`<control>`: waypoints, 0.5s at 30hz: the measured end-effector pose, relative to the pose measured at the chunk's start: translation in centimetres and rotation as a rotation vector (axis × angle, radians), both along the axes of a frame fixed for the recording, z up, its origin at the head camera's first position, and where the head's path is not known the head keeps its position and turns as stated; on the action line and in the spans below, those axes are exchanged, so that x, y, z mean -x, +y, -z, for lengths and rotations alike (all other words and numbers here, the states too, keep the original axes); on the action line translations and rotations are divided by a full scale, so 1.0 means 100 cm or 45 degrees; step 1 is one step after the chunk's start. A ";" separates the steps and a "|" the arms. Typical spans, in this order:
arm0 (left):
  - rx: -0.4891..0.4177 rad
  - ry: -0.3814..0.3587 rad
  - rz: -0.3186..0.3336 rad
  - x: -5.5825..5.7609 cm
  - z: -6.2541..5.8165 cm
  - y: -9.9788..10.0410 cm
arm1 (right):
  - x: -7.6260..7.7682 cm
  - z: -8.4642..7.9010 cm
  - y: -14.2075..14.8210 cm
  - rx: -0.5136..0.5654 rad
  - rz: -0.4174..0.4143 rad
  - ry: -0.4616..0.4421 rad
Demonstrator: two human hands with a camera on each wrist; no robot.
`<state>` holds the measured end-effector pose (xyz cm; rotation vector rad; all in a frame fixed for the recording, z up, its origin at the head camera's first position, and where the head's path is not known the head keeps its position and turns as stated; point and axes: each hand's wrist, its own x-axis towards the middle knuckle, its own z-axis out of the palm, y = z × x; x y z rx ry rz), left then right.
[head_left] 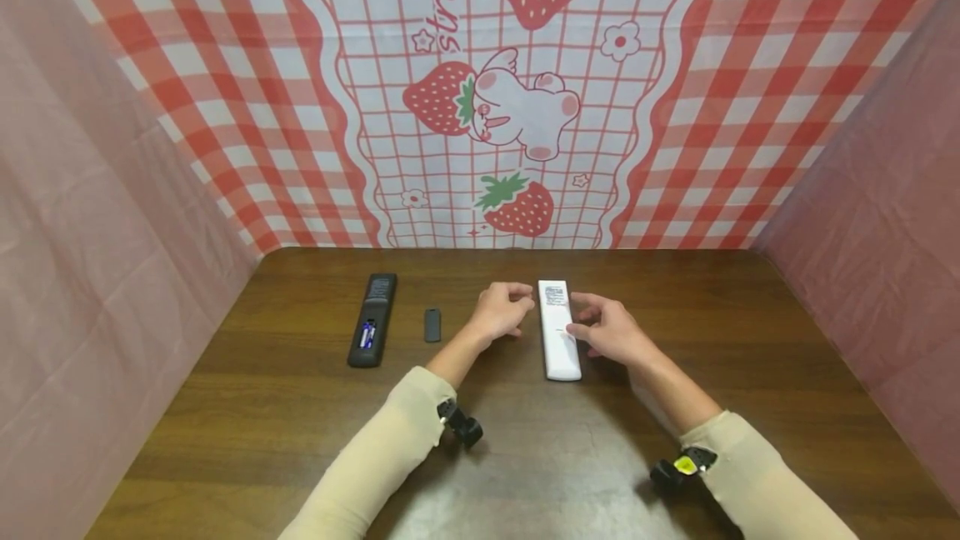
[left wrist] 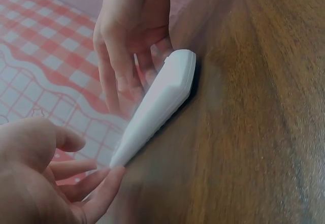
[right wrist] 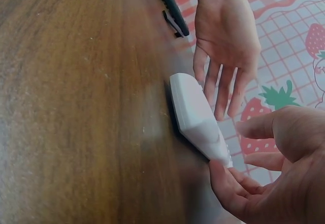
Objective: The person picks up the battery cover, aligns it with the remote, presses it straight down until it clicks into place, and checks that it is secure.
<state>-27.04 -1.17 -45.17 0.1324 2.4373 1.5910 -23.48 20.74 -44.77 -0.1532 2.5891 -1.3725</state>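
Observation:
A white remote control [head_left: 558, 340] lies back side up on the table, a printed label at its far end. My right hand [head_left: 615, 333] is at its right side, fingers loosely bent, with the thumb overlapping its edge in the head view. In the right wrist view the little finger of that hand [right wrist: 289, 168] comes right up to the white casing [right wrist: 195, 112]. My left hand [head_left: 501, 312] hovers to the left of the remote, fingers relaxed and pointing towards it, holding nothing.
Farther left lies a black remote [head_left: 378, 307] with its battery compartment uncovered and blue batteries [head_left: 367, 333] inside. A small dark battery cover [head_left: 432, 325] lies between it and my left hand. A checked strawberry cloth [head_left: 517, 107] hangs behind the wooden table [head_left: 247, 407], pink cloth at both sides.

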 end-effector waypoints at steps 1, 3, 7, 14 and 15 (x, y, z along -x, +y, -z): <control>0.004 0.005 0.000 0.000 0.000 -0.001 | 0.000 0.000 0.000 -0.002 0.002 0.000; 0.004 0.011 0.000 0.001 -0.001 -0.002 | 0.001 -0.001 0.001 -0.008 0.005 -0.001; -0.004 0.018 0.004 0.001 -0.005 -0.005 | 0.002 -0.004 0.002 -0.026 0.012 -0.001; -0.024 0.008 0.013 0.003 -0.012 -0.012 | 0.004 -0.010 0.002 -0.046 0.013 0.046; -0.024 0.006 0.016 0.003 -0.012 -0.013 | 0.004 -0.011 0.003 -0.048 0.012 0.053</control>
